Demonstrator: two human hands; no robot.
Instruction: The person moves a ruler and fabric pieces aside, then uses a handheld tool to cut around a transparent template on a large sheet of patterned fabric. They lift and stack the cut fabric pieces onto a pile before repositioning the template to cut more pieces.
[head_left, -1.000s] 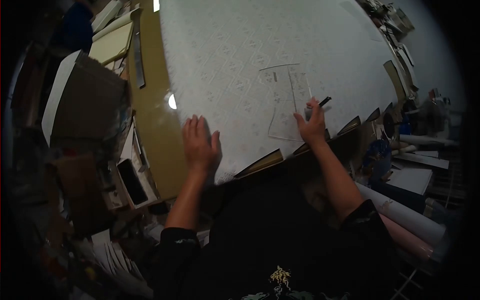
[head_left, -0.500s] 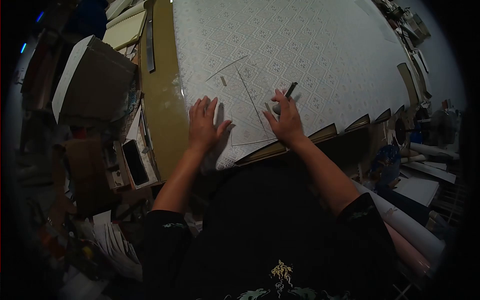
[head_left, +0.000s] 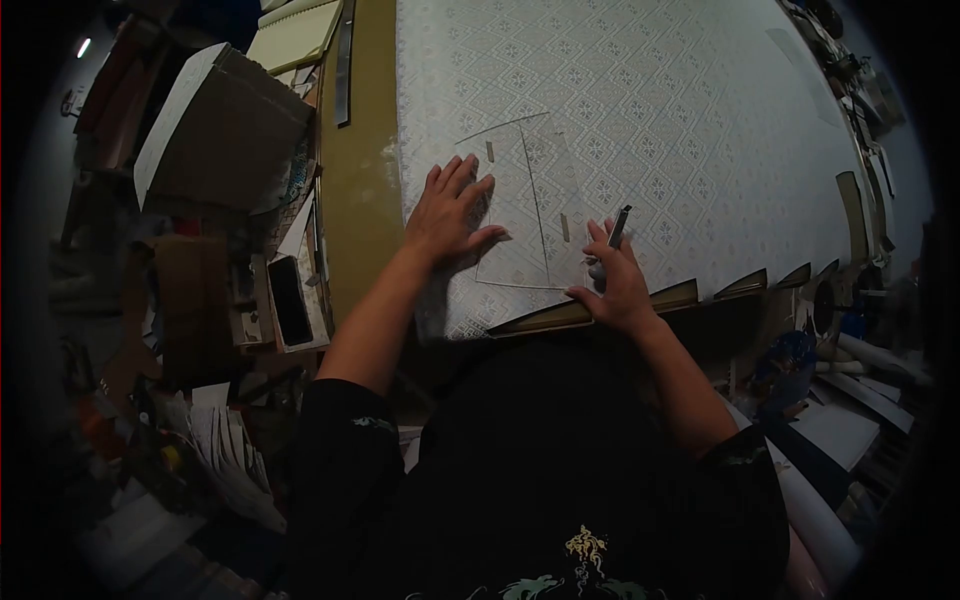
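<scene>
Between the two hands lies a clear template [head_left: 512, 232], flat on a patterned sheet [head_left: 655, 120]. The left hand [head_left: 443, 215], fingers spread and grasping nothing, rests at its left edge; the right hand [head_left: 622, 290] grips a slim pen-like tool [head_left: 619, 228] near its lower right corner. Held down mainly from one side, the template could pivot if the right hand nudged that corner. Its clear edge, faint over the busy pattern, could be misjudged; the tool's tip, pointing away, might snag or mark the sheet if it dipped. Count: two hands, one tool, one template with two short slots, one sheet, and, beyond the left hand, one metal strip [head_left: 345, 75] and one notepad [head_left: 292, 38]
</scene>
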